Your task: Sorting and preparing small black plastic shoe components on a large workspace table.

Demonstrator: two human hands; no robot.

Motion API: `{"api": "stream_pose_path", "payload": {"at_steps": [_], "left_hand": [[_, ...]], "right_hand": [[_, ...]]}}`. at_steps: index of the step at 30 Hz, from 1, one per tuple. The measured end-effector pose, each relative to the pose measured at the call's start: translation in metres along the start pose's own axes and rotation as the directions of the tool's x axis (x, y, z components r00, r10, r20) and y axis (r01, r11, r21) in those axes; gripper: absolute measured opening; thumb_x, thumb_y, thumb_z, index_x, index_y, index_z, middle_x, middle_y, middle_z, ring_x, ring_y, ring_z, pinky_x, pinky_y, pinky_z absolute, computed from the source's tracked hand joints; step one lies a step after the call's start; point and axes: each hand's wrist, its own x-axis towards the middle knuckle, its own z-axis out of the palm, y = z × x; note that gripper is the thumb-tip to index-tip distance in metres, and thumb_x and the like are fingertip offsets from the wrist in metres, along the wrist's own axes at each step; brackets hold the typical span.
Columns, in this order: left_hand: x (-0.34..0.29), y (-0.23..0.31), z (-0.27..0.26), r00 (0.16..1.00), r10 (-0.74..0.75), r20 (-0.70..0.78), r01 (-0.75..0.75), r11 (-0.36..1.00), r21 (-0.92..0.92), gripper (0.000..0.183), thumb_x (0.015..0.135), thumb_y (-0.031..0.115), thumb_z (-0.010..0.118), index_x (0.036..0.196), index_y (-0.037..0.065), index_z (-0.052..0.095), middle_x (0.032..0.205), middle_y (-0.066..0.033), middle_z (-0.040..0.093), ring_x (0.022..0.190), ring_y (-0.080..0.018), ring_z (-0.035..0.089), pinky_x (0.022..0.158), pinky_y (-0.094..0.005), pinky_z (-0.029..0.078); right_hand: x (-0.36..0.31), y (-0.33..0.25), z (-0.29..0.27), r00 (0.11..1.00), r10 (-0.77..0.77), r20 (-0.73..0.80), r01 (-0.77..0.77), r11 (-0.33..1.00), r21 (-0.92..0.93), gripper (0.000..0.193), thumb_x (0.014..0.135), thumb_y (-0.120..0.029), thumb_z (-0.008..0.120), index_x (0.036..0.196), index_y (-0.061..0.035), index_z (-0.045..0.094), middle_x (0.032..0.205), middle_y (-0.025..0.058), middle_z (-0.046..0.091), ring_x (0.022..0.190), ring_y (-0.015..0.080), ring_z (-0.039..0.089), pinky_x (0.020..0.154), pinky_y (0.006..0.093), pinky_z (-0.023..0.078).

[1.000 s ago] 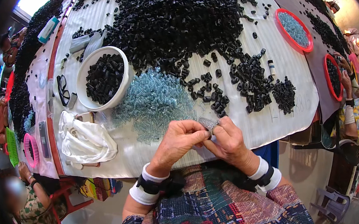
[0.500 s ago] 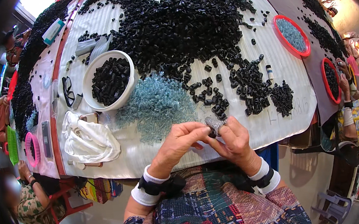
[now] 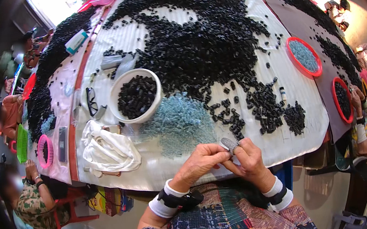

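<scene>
My left hand (image 3: 207, 160) and my right hand (image 3: 249, 159) meet above the table's near edge, fingertips together. The left thumb and fingers are pinched; what lies between them is hidden. At the right fingertips sits a small grey, textured oval thing (image 3: 229, 144); whether it is held or worn on a finger I cannot tell. The right fingers are curled closed. Just beyond lies a heap of tiny clear-blue pieces (image 3: 177, 122). A white bowl (image 3: 158, 100) of black parts stands beside it. A small pile of black parts (image 3: 294, 117) lies to the right.
A huge spread of black cylindrical parts (image 3: 198, 46) covers the far table. At left are a white cloth (image 3: 106, 149), eyeglasses (image 3: 91, 101) and a phone (image 3: 62, 145). Red-rimmed baskets (image 3: 319, 69) stand right. Other people sit at both sides, one with a patterned sleeve (image 3: 35, 210).
The whole view has shifted, so the table sits lower and further right in it. My hands stay together at the fingertips; the grey thing shows more fully. A dark bit seen between the fingers is now hidden.
</scene>
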Motion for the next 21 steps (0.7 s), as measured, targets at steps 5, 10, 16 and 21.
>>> {"api": "stream_pose_path", "payload": {"at_steps": [5, 10, 16, 21], "left_hand": [[-0.01, 0.009, -0.014, 0.989, 0.104, -0.11, -0.115, 0.988, -0.106, 0.02, 0.09, 0.02, 0.059, 0.094, 0.002, 0.066, 0.089, -0.0069, 0.068, 0.078, -0.0107, 0.063, 0.067, -0.0216, 0.05], [-0.021, 0.035, -0.066, 0.843, 0.304, -0.443, -0.454, 0.844, -0.285, 0.026, 0.093, 0.026, 0.054, 0.1, 0.002, 0.062, 0.091, -0.0104, 0.068, 0.071, -0.016, 0.066, 0.059, -0.0278, 0.056], [-0.036, 0.067, -0.113, 0.775, 0.233, -0.588, -0.579, 0.637, -0.51, 0.04, 0.095, 0.039, 0.046, 0.112, 0.003, 0.048, 0.104, -0.0171, 0.063, 0.08, -0.0238, 0.066, 0.064, -0.0353, 0.056], [-0.055, 0.059, -0.074, 0.839, 0.409, -0.359, -0.518, 0.803, -0.295, 0.031, 0.093, 0.02, 0.051, 0.117, 0.001, 0.054, 0.106, -0.0155, 0.063, 0.083, -0.0205, 0.065, 0.068, -0.0294, 0.054]], "right_hand": [[0.0, -0.006, -0.002, 0.997, 0.073, 0.04, -0.075, 0.996, 0.051, 0.037, 0.065, -0.014, 0.079, 0.089, 0.0013, 0.055, 0.079, 0.0131, 0.051, 0.069, 0.0305, 0.051, 0.059, 0.0378, 0.044], [-0.008, -0.005, -0.002, 0.986, 0.135, 0.102, -0.133, 0.991, -0.023, 0.024, 0.068, -0.002, 0.073, 0.084, 0.0018, 0.055, 0.08, 0.0155, 0.051, 0.072, 0.0335, 0.051, 0.061, 0.0386, 0.044], [-0.003, -0.007, 0.004, 0.988, 0.142, 0.06, -0.139, 0.989, -0.051, 0.023, 0.068, -0.001, 0.072, 0.083, 0.0007, 0.054, 0.081, 0.0164, 0.052, 0.073, 0.0334, 0.052, 0.06, 0.0394, 0.045], [-0.003, 0.011, 0.009, 0.986, 0.165, 0.031, -0.16, 0.978, -0.132, 0.022, 0.069, 0.0, 0.07, 0.084, 0.0007, 0.054, 0.082, 0.0167, 0.052, 0.073, 0.0343, 0.053, 0.062, 0.0397, 0.045]]}}
